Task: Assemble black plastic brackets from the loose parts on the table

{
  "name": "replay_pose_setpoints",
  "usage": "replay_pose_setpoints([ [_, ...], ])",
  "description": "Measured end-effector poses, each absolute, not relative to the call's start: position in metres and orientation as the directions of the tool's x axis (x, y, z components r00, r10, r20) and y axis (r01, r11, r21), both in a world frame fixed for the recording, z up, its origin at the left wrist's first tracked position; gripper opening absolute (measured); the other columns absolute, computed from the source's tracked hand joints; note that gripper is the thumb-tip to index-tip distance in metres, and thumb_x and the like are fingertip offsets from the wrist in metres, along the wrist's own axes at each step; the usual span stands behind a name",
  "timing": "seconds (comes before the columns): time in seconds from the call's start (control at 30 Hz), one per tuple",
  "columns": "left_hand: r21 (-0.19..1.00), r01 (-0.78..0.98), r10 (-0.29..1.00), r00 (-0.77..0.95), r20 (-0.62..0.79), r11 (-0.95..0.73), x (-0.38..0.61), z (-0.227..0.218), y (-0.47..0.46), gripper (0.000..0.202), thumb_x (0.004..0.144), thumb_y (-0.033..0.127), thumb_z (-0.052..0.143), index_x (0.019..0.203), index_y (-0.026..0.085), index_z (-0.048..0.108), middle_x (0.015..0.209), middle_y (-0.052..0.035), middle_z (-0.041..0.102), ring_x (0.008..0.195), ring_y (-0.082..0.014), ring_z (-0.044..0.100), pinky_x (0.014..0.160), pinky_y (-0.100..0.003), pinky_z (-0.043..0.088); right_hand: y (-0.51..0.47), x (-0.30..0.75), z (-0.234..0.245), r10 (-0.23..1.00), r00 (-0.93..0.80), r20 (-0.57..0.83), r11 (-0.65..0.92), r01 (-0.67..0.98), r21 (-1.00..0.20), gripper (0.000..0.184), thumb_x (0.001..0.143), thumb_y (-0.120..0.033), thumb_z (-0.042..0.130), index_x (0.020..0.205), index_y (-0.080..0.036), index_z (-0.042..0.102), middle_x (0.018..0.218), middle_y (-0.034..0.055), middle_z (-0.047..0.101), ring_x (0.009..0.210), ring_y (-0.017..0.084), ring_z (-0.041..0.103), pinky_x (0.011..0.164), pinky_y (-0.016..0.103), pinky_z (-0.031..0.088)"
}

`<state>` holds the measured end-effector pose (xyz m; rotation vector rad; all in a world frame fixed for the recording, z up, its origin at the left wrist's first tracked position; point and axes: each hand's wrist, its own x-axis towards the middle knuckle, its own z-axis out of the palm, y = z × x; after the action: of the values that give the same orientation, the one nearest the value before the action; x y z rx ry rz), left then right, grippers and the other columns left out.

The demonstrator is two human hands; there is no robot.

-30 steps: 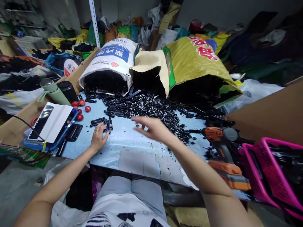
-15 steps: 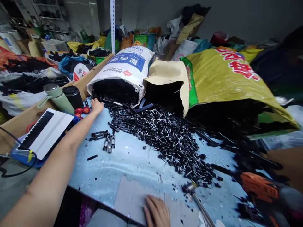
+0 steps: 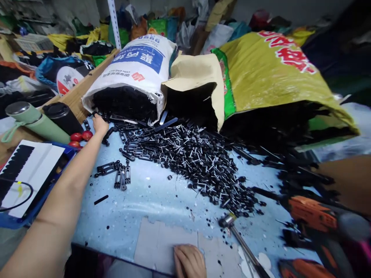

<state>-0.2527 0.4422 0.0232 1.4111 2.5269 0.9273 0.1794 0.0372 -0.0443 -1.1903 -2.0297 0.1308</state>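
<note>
My left hand [image 3: 100, 125] reaches out to the near left corner of the white woven sack [image 3: 136, 58], whose mouth is full of black plastic parts. Its fingers curl down among black pieces there; what lies in them is hidden. Black pieces [image 3: 107, 138] show right beside the hand. Resting on a grey mat [image 3: 155, 239] at the table's front edge is my right hand [image 3: 190, 261], fingers laid together and nothing visible in them. Between the hands, a few black slotted link parts [image 3: 123, 175] lie on the blue table [image 3: 139, 204].
A heap of black parts with metal pins [image 3: 199, 162] covers the table's middle. Behind stand a paper sack [image 3: 194, 69] and a yellow sack [image 3: 269, 73]. A hammer [image 3: 243, 243] and an orange power drill [image 3: 313, 212] lie right; a green flask [image 3: 43, 123] and red fruits [image 3: 87, 135] left.
The view has shifted, so most things sit further left and higher. Black pieces now show beside my left hand at the sack's corner. My right hand stays on the mat, fingers drawn in slightly.
</note>
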Motion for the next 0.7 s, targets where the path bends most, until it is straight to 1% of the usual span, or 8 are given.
replay_pose_setpoints([
  [0.07, 0.519, 0.784, 0.816, -0.521, 0.250, 0.341, -0.234, 0.028, 0.417, 0.046, 0.088, 0.011, 0.049, 0.126, -0.005, 0.028, 0.115, -0.0200, 0.050, 0.112, -0.0260, 0.047, 0.093, -0.046, 0.037, 0.035, 0.176, -0.036, 0.795, -0.276, 0.540, 0.556, 0.687, -0.467, 0.022, 0.082, -0.009, 0.053, 0.099, -0.019, 0.061, 0.086, 0.0055, 0.068, 0.078, 0.017, 0.064, 0.074, 0.035, 0.050],
  [0.13, 0.465, 0.859, 0.875, -0.379, 0.302, 0.212, -0.209, 0.033, 0.384, 0.057, 0.085, 0.011, 0.049, 0.134, 0.000, 0.023, 0.122, -0.0214, 0.048, 0.115, -0.0289, 0.046, 0.095, -0.047, 0.038, 0.033, 0.173, -0.031, 0.807, -0.267, 0.527, 0.545, 0.680, -0.491, 0.023, 0.081, -0.007, 0.053, 0.101, -0.018, 0.060, 0.086, 0.0061, 0.067, 0.079, 0.017, 0.062, 0.074, 0.035, 0.049],
  [0.23, 0.423, 0.906, 0.941, -0.154, 0.301, 0.014, -0.159, 0.033, 0.315, 0.063, 0.082, 0.015, 0.049, 0.139, 0.009, 0.024, 0.123, -0.0168, 0.051, 0.112, -0.0280, 0.050, 0.094, -0.042, 0.042, 0.029, 0.171, -0.031, 0.810, -0.261, 0.525, 0.545, 0.665, -0.510, 0.022, 0.082, -0.008, 0.053, 0.100, -0.018, 0.059, 0.085, 0.0060, 0.066, 0.079, 0.016, 0.060, 0.072, 0.034, 0.048],
  [0.33, 0.375, 0.881, 0.956, 0.243, 0.162, -0.288, -0.105, 0.027, 0.227, 0.063, 0.080, 0.013, 0.043, 0.141, 0.011, 0.025, 0.113, -0.0149, 0.058, 0.101, -0.0259, 0.057, 0.088, -0.037, 0.045, 0.023, 0.169, -0.035, 0.821, -0.258, 0.510, 0.534, 0.663, -0.525, 0.019, 0.083, -0.010, 0.052, 0.098, -0.017, 0.060, 0.087, 0.0069, 0.066, 0.080, 0.016, 0.060, 0.072, 0.033, 0.048],
  [0.43, 0.410, 0.784, 0.852, 0.523, -0.030, -0.467, -0.068, 0.021, 0.143, 0.054, 0.081, 0.008, 0.034, 0.135, 0.015, 0.037, 0.092, -0.0107, 0.063, 0.085, -0.0238, 0.061, 0.079, -0.034, 0.046, 0.017, 0.167, -0.038, 0.828, -0.250, 0.502, 0.524, 0.664, -0.534, 0.016, 0.085, -0.012, 0.050, 0.095, -0.016, 0.061, 0.086, 0.0077, 0.066, 0.079, 0.016, 0.059, 0.071, 0.033, 0.047],
  [0.5, 0.445, 0.735, 0.789, 0.607, -0.096, -0.512, -0.058, 0.018, 0.107, 0.042, 0.083, 0.011, 0.033, 0.121, 0.020, 0.049, 0.087, -0.0074, 0.064, 0.083, -0.0230, 0.061, 0.075, -0.033, 0.046, 0.017, 0.168, -0.037, 0.826, -0.247, 0.506, 0.528, 0.654, -0.542, 0.015, 0.086, -0.014, 0.049, 0.092, -0.016, 0.062, 0.084, 0.0075, 0.066, 0.077, 0.016, 0.060, 0.070, 0.032, 0.047],
  [0.6, 0.441, 0.723, 0.756, 0.640, -0.137, -0.532, -0.055, 0.015, 0.082, 0.029, 0.084, 0.013, 0.032, 0.101, 0.020, 0.055, 0.086, -0.0065, 0.063, 0.083, -0.0222, 0.060, 0.075, -0.033, 0.046, 0.024, 0.169, -0.023, 0.814, -0.217, 0.539, 0.545, 0.604, -0.581, 0.014, 0.087, -0.016, 0.048, 0.088, -0.016, 0.062, 0.081, 0.0071, 0.066, 0.075, 0.016, 0.061, 0.069, 0.031, 0.049],
  [0.7, 0.433, 0.753, 0.815, 0.575, -0.066, -0.496, -0.049, 0.013, 0.075, 0.030, 0.085, 0.016, 0.030, 0.096, 0.018, 0.058, 0.095, -0.0122, 0.063, 0.095, -0.0264, 0.059, 0.083, -0.043, 0.046, 0.032, 0.156, 0.022, 0.798, -0.087, 0.596, 0.552, 0.504, -0.664, 0.013, 0.087, -0.017, 0.049, 0.087, -0.017, 0.062, 0.079, 0.0067, 0.066, 0.074, 0.015, 0.062, 0.068, 0.029, 0.050],
])
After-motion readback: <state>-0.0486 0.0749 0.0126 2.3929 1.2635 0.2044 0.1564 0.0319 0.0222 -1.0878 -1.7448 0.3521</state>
